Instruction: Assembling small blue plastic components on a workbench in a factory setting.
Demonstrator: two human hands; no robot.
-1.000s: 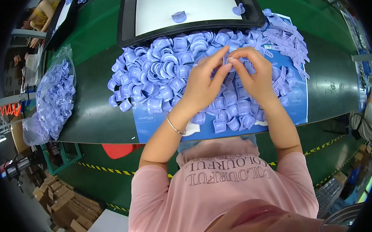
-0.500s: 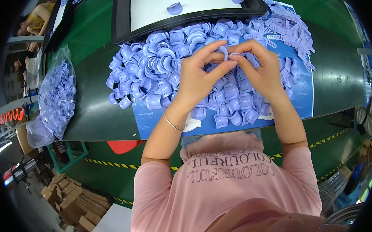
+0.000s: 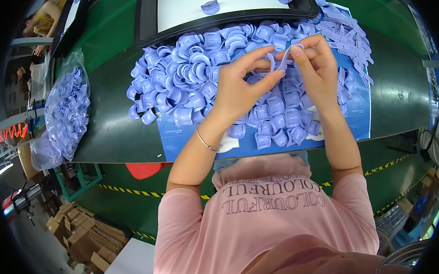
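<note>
My left hand (image 3: pixel 239 84) pinches a curved lavender plastic piece (image 3: pixel 272 62) between thumb and fingers. In the fingers of my right hand (image 3: pixel 317 69) is a thin lavender plastic strap (image 3: pixel 285 58), bent in an arc, its lower end against the curved piece. Whether the two are joined I cannot tell. Below and left of both hands spreads a large heap of similar curved lavender pieces (image 3: pixel 183 72). More of them lie between my forearms on a blue printed sheet (image 3: pixel 168 144). Slotted lavender straps (image 3: pixel 346 36) are piled beyond my right hand.
At the far side stands a black-rimmed tray (image 3: pixel 148 17) with a white bottom and two lavender pieces on it. A clear plastic bag (image 3: pixel 69 111) of lavender parts lies at the table's left edge. Beyond it, at the upper left, another person's arm (image 3: pixel 48 19) shows.
My hands have drawn slightly apart. My right hand has moved up and right, and the strap now shows stretched between the hands. The view has shifted a little.
</note>
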